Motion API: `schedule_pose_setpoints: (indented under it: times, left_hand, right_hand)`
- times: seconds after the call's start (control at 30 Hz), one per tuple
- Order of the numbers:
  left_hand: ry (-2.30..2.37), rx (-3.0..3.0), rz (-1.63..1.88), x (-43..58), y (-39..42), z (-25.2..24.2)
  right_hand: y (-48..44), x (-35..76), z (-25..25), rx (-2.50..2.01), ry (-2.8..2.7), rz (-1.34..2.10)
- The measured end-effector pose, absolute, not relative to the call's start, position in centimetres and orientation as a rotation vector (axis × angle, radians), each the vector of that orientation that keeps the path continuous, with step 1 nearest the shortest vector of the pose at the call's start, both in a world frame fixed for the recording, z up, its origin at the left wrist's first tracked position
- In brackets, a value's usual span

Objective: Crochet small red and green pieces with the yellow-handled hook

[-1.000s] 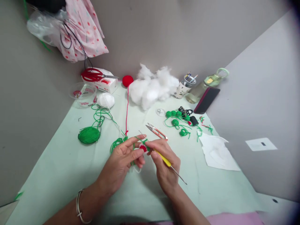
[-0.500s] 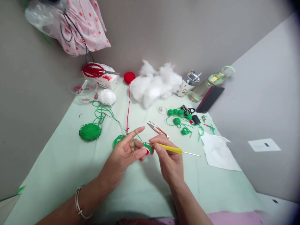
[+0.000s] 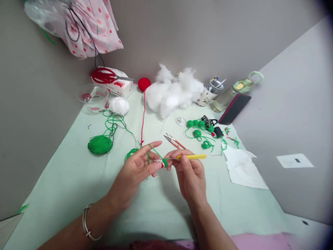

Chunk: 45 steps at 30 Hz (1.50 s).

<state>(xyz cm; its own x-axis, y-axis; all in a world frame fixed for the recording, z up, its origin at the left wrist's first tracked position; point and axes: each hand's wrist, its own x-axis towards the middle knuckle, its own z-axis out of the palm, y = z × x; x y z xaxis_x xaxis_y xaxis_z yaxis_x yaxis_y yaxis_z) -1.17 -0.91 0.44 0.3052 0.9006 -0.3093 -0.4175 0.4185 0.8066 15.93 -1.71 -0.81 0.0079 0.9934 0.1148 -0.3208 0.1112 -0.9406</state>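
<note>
My left hand [image 3: 140, 165] pinches a small crochet piece [image 3: 164, 163] in green, white and red between thumb and fingers. Green yarn runs from the piece up over its raised index finger. In my right hand [image 3: 191, 172] is a crochet hook with a yellow handle [image 3: 194, 157], held nearly level. The hook's thin metal shaft points left and meets the crochet piece; its exact tip is hard to make out. Behind the left hand lies a loose coil of green yarn [image 3: 130, 153]. Thread snips [image 3: 174, 141] with orange handles rest just beyond the right hand.
At the left sit a green yarn ball [image 3: 100, 144], a white yarn ball [image 3: 119, 105] and red scissors [image 3: 104, 75] on a box. White stuffing [image 3: 173, 92] and a red yarn ball [image 3: 144, 84] stand behind. Rightward are green crocheted balls [image 3: 197, 133], a phone [image 3: 235, 109], a bottle [image 3: 229, 93] and white paper [image 3: 241, 166].
The hook has turned from sloping down rightward to nearly level, its handle shifting slightly right and up. The crochet piece has tilted in my left fingers. The view has shifted slightly.
</note>
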Motion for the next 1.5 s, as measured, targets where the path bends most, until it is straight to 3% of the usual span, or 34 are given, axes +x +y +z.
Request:
schedule_pose_setpoints:
  times: [0.23,0.67,0.73,0.97,1.1,1.3,1.5]
  left_hand:
    - [0.871,0.681,0.98,-1.2,-1.1,0.5]
    - [0.897,0.599,0.997,-0.5,-1.5,0.6]
    - [0.792,0.471,0.899,-0.6,-1.4,0.6]
    - [0.791,0.466,0.917,-1.0,-0.7,0.7]
    - [0.86,0.597,0.982,-0.5,-1.2,0.5]
    - [0.814,0.463,0.902,-0.5,-1.2,0.2]
    - [0.801,0.416,0.938,-0.9,-0.6,0.4]
  right_hand:
    - [-2.1,16.1,-0.2,-0.894,-1.192,1.137]
    - [-3.7,16.0,-0.5,-1.005,-2.054,0.04]
    - [-3.7,16.0,-0.4,-1.034,-2.001,0.101]
    - [-2.3,15.9,0.2,-0.962,-1.365,0.836]
    - [-2.5,15.5,0.1,-1.017,-1.495,0.764]
    - [-3.3,15.7,-0.4,-1.05,-1.794,0.38]
    - [-2.1,16.2,0.0,-0.999,-1.31,0.861]
